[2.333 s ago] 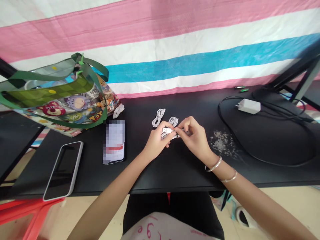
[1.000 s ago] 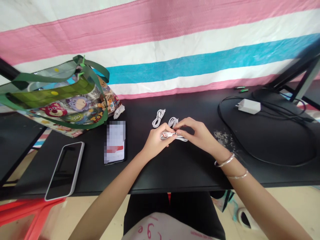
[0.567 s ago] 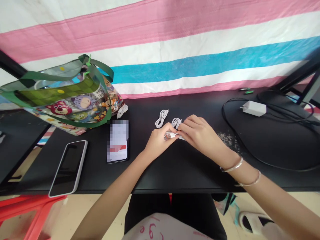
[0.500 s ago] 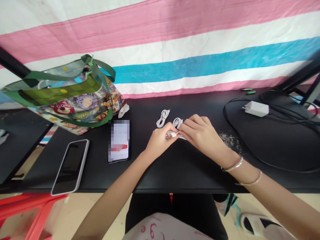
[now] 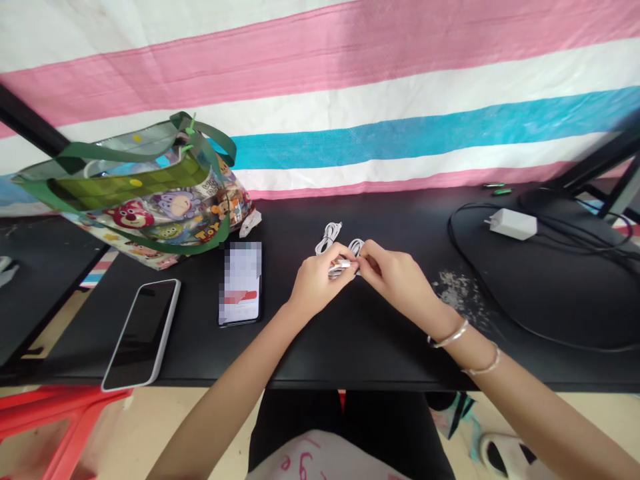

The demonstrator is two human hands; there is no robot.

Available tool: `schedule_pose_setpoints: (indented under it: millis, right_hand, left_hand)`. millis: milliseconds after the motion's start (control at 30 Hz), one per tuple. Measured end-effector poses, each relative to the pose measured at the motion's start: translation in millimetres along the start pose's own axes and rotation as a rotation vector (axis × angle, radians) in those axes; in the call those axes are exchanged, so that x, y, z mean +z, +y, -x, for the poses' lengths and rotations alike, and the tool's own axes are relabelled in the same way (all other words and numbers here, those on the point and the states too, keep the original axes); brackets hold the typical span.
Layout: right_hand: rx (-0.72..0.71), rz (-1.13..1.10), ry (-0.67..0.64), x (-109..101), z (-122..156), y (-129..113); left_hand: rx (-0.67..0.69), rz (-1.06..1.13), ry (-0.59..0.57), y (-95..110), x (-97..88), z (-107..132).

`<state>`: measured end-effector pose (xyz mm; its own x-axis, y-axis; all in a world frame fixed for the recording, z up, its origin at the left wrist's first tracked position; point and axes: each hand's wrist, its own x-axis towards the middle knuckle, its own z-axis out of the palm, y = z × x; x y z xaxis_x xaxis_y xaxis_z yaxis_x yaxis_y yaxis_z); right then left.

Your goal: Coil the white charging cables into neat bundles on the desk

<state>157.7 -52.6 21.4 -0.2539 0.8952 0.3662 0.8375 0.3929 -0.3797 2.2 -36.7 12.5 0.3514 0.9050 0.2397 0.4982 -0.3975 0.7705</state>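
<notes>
A white USB cable point(image 5: 340, 264), bundled up and showing an orange-tinted plug, is in the grip of my left hand point(image 5: 316, 280). My right hand point(image 5: 400, 279) meets it from the other side, thumb and fingertips pinched on the same bundle. Exactly which part the right fingertips hold is hidden. Just beyond my fingers lies a coiled white cable point(image 5: 356, 247), partly covered by the hands. Another coiled white cable point(image 5: 329, 237), bound with a dark tie round its middle, rests on the black table point(image 5: 320, 347) to the left of that one.
To the left lie a phone with a lit screen point(image 5: 241, 283) and a dark-screened phone in a white case point(image 5: 143, 333). Behind them stands a clear cartoon bag point(image 5: 170, 207) with green handles. At right are a white charger point(image 5: 513, 224) and a black cord point(image 5: 480, 267).
My right hand has turned and its fingers have curled into a tighter pinch beside the left thumb. The left hand keeps the cable at nearly the same place.
</notes>
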Motion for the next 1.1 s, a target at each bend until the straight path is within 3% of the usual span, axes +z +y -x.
schedule_pose_setpoints:
  millis: [267, 567, 800, 1100]
  right_hand:
    - [-0.063, -0.004, 0.096, 9, -2, 0]
    - [-0.108, -0.078, 0.135, 10, -1, 1]
    - [-0.041, -0.234, 0.081, 9, -1, 4]
    - [-0.037, -0.265, 0.023, 5, 1, 9]
  left_hand:
    - [-0.103, -0.038, 0.1, 2, 0.4, 0]
    - [-0.118, 0.055, 0.007, 1, -1.0, -2]
    - [-0.119, -0.038, -0.03, 1, 0.6, -3]
    - [-0.057, 0.037, -0.011, -2, 2.9, -3]
